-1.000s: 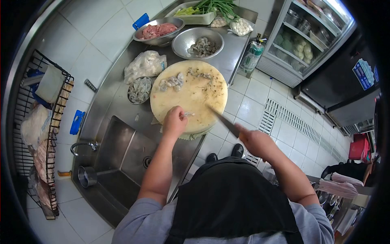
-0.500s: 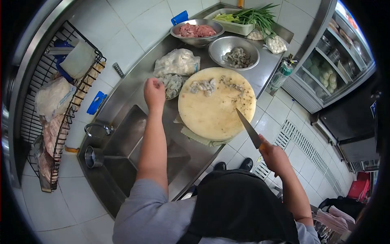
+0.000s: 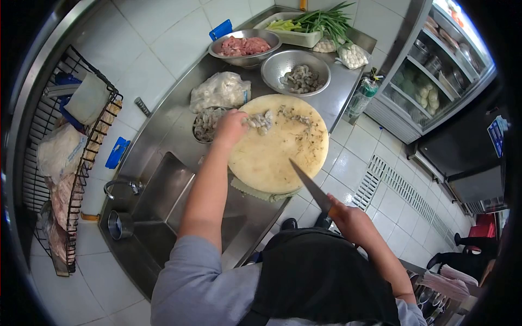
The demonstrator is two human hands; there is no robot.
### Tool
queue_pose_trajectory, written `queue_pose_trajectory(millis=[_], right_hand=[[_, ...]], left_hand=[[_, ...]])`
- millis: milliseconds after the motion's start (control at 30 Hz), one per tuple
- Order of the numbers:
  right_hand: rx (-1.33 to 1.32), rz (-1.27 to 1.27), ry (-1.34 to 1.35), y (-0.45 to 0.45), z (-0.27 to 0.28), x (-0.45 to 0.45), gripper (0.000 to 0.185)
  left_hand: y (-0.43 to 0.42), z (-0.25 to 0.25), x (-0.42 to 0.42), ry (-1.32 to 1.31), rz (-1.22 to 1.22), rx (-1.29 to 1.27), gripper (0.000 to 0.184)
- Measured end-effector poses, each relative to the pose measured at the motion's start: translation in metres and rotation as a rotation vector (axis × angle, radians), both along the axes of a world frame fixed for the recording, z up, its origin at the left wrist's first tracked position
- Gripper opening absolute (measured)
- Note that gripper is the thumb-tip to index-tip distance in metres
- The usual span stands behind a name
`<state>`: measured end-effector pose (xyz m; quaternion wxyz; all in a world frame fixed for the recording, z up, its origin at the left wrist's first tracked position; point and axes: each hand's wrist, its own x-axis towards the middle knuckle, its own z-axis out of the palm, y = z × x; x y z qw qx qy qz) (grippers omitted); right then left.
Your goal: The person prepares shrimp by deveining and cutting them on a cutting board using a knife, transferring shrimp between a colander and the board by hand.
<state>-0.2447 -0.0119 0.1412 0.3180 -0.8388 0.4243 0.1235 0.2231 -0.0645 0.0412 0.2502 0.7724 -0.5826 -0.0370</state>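
Note:
My left hand [image 3: 231, 127] hovers at the left edge of a round cutting board [image 3: 272, 163], fingers drawn together beside a small pile of peeled shrimp [image 3: 261, 121]. What lies between its fingertips is hidden. A bowl of shrimp [image 3: 206, 125] sits just left of this hand, partly covered by it. My right hand [image 3: 350, 220] is wrapped around the handle of a kitchen knife [image 3: 311, 187]. The blade points up and left, its tip over the lower right of the board. Dark scraps [image 3: 302, 122] are scattered on the board's upper right.
Behind the board stand a colander of shrimp [image 3: 302, 79], a bowl of raw meat [image 3: 244, 46], a bag of pale food [image 3: 220, 91] and a tray of greens [image 3: 288, 36]. A sink [image 3: 163, 201] lies left, below a wire rack [image 3: 81, 179]. A glass-door fridge [image 3: 435, 70] stands right.
My left hand has moved right, from over the shrimp bowl to the board's edge by the shrimp pile. The knife stays in my right hand. The whole view has shifted slightly.

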Motion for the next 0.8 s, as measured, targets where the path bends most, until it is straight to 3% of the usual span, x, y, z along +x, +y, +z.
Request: queue_pose_trajectory(millis=[33,167,233,267,333,367,433,500,567,667,733,800], right_hand=[[0.038,0.04,-0.01,0.001,0.002,0.0,0.059],[0.042,0.033,0.048,0.003,0.002,0.002,0.061],[0.046,0.017,0.028,0.004,0.002,-0.003,0.061],[0.03,0.026,-0.017,0.005,-0.004,-0.008,0.061],[0.018,0.024,-0.059,0.007,-0.008,-0.014,0.061],[0.027,-0.002,-0.06,0.007,-0.007,-0.013,0.062],[0.048,-0.03,-0.062,0.006,-0.007,-0.011,0.062],[0.106,-0.106,-0.066,0.003,-0.007,-0.01,0.062],[0.089,-0.093,-0.114,0.002,-0.016,-0.014,0.062],[0.179,-0.135,-0.221,0.003,-0.024,-0.019,0.06],[0.225,-0.125,-0.37,0.004,-0.033,-0.02,0.06],[0.283,-0.153,-0.342,0.005,-0.028,-0.017,0.059]], left_hand=[[-0.004,-0.007,-0.004,-0.167,-0.124,-0.026,0.02],[-0.01,-0.019,-0.008,-0.303,-0.147,-0.066,0.021],[-0.006,-0.001,-0.014,0.293,-0.04,0.193,0.021],[-0.001,0.008,-0.021,0.293,-0.052,0.201,0.021],[0.015,0.039,-0.043,0.617,-0.194,0.395,0.022],[0.019,0.043,-0.053,0.618,-0.2,0.405,0.022],[0.024,0.041,-0.077,0.379,-0.511,0.476,0.024],[0.027,0.027,-0.091,0.327,-0.484,0.343,0.023],[0.029,0.028,-0.1,0.384,-0.241,0.185,0.019],[0.045,0.03,-0.119,0.37,-0.153,0.29,0.014],[0.055,0.028,-0.129,0.219,-0.224,0.284,0.013],[0.066,0.022,-0.133,0.063,-0.297,0.286,0.012]])
